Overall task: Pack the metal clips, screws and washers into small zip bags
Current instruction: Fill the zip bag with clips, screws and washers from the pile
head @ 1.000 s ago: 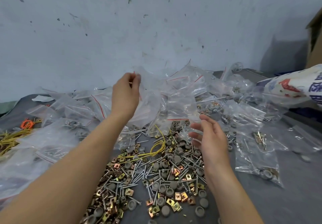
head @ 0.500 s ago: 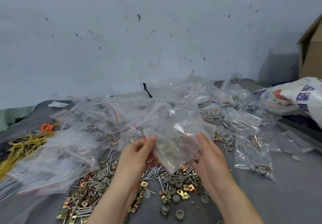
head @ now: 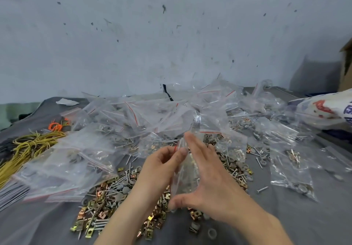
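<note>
Single wide-angle head-worn view, facing forward and down, close above the left hand and right hand, table below, wall behind.

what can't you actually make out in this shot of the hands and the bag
Head view only:
1. What the zip bag pinched by the left hand holds: blurred, see-through over the loose pile.
2. Whether the right hand touches it: blurred.
3. The printed sack and cardboard box: cut by the right edge.
</note>
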Available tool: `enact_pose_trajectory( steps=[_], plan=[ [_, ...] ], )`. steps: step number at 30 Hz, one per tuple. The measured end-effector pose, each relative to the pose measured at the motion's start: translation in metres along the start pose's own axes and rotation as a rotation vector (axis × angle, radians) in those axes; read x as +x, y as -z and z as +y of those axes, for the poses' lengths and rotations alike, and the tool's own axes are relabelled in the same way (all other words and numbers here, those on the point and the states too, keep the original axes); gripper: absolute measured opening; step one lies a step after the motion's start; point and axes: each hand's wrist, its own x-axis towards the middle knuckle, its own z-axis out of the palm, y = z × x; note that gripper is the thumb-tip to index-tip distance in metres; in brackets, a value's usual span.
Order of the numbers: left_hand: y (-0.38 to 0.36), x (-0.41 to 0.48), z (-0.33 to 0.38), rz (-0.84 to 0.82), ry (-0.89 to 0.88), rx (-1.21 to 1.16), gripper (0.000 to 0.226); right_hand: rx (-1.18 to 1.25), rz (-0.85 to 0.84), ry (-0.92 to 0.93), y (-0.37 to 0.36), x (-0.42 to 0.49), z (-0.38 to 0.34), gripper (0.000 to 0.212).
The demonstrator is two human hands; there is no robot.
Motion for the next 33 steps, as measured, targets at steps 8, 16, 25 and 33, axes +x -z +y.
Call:
enact_pose_trajectory(
  steps=[8,16,25,33],
  plan=[
    [0.004,0.003,-0.004,-0.070,0.087,-0.046,0.033,-0.148,0.014,0.056,-0.017,0.004,0.007,0.131],
    [0.017,0.001,-0.014,-0.126,0.140,-0.057,0.018,-0.144,0.062,0.019,-0.023,0.002,0.012,0.120],
    [0.019,-0.010,-0.011,-0.170,-0.135,0.399,0.022,-0.230,0.080,0.064,-0.030,0.002,0.007,0.113],
    [0.029,-0.010,-0.008,-0.223,-0.204,0.429,0.027,-0.147,0.040,0.134,-0.034,0.002,0.012,0.133]
  ],
)
